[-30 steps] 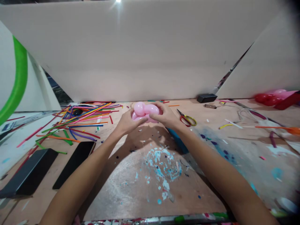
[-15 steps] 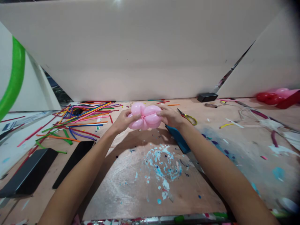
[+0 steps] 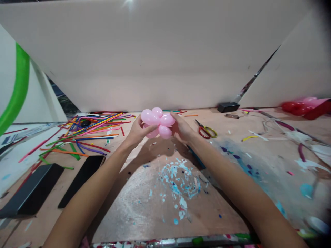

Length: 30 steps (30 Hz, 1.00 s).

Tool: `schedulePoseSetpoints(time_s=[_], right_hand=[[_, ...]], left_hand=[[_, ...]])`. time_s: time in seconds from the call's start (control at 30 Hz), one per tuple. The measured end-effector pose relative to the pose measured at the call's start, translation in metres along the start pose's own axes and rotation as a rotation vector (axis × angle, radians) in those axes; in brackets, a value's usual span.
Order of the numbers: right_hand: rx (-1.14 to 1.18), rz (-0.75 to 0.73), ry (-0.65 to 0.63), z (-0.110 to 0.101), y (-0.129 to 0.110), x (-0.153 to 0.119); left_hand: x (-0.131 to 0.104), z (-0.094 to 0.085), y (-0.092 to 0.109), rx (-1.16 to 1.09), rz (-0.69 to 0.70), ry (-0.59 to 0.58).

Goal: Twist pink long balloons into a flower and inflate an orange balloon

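Observation:
A pink twisted balloon (image 3: 151, 117), bunched into several rounded lobes like a flower, is held up over the table between both hands. My left hand (image 3: 139, 130) grips its left side, with the thumb pressed across the lower lobes. On the other side, my right hand (image 3: 181, 127) curls round the right lobes; some of its fingers are hidden behind the balloon. Scissors (image 3: 206, 131) with red and yellow handles lie on the table to the right of my right hand. Beneath my right forearm, a blue flat object (image 3: 196, 157) is partly covered.
Many uninflated modelling balloons (image 3: 103, 129) lie heaped at left. A black box (image 3: 31, 189) and a black phone-like slab (image 3: 81, 177) lie near my left forearm. A smaller black box (image 3: 228, 107) stands by the back panel. Red and pink balloons (image 3: 300, 106) sit far right.
The balloon has been turned in my hands, so its lobes now face another way and smaller round ones show. My right hand has shifted slightly down and left, uncovering more of the scissors.

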State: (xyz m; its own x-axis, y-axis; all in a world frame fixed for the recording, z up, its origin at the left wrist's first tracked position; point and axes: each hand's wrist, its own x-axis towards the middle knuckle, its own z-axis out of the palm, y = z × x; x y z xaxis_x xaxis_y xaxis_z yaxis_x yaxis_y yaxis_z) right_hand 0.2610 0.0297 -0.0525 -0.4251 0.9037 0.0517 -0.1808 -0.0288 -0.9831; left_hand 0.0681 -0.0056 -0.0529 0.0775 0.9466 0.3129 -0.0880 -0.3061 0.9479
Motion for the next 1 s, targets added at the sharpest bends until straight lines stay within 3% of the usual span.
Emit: schedulePoseSetpoints(time_s=[0.1,0.23,0.3,0.4,0.47,0.53,0.63,0.7,0.77,0.87,0.93,1.0], right_hand=[[-0.129,0.035,-0.143,-0.003,-0.004,-0.008],[-0.389,-0.252,0.012,-0.005,-0.003,-0.01],[-0.407,-0.315,0.046,-0.006,-0.004,-0.008],[-0.377,-0.256,0.047,-0.009,-0.008,-0.006],[-0.382,-0.216,-0.027,-0.011,-0.01,-0.005],[-0.339,-0.198,-0.112,-0.011,-0.009,-0.005],[-0.253,-0.187,-0.005,-0.009,-0.005,-0.005],[-0.27,-0.177,0.032,-0.009,-0.004,-0.007],[-0.401,-0.208,-0.037,-0.011,-0.008,-0.011],[-0.809,-0.424,-0.152,-0.011,-0.02,-0.018],[-1.02,-0.576,-0.176,-0.008,-0.027,-0.023],[-1.079,-0.638,-0.146,-0.004,-0.03,-0.025]], left_hand=[[0.001,-0.003,0.002,0.167,0.106,0.089],[0.004,-0.004,-0.004,0.146,0.075,0.115],[0.004,-0.005,-0.008,0.223,0.111,0.078],[0.002,-0.008,-0.011,0.292,0.211,-0.135],[0.002,-0.009,-0.012,0.266,0.257,-0.249],[0.001,-0.008,-0.011,0.247,0.291,-0.238],[-0.001,-0.001,-0.006,0.322,0.348,-0.159],[-0.004,0.005,-0.002,0.387,0.372,-0.178],[-0.005,0.006,0.001,0.442,0.344,-0.208],[-0.004,0.0,0.001,0.613,0.229,-0.196],[-0.002,-0.005,-0.002,0.679,0.188,-0.187],[0.0,-0.008,-0.006,0.593,0.164,-0.169]])
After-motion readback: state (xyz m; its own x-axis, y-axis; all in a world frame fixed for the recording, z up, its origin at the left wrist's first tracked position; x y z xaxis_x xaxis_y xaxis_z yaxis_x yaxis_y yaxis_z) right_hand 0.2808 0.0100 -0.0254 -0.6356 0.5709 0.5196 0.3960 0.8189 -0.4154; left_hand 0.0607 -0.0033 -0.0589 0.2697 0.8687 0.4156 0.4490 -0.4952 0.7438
